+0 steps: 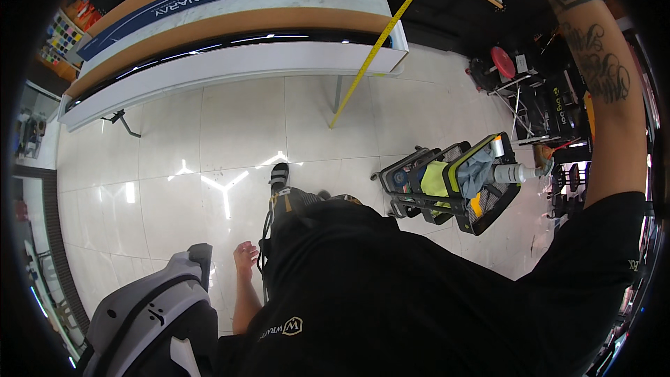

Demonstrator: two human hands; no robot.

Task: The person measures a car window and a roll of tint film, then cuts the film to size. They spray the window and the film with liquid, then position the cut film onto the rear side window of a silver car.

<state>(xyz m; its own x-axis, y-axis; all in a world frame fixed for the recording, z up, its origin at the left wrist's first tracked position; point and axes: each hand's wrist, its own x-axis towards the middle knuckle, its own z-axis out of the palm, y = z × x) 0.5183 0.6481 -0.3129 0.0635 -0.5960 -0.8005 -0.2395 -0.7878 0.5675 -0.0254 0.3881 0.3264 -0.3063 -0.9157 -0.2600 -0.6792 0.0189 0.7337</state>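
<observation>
The yellow tape (380, 45) slants across the right end of the white box (244, 63). Below this box, left hand (246, 257) is loosely spread; right arm (614, 108) looks nearer, its grip unseen: cannot tell.

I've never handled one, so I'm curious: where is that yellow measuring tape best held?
Probably near its lower end: pinch the yellow measuring tape by its flat faces, coming from the person's side, perhaps with the left hand. The strip is narrow, slants down toward the person, and that end shows past the white box against the floor.
</observation>
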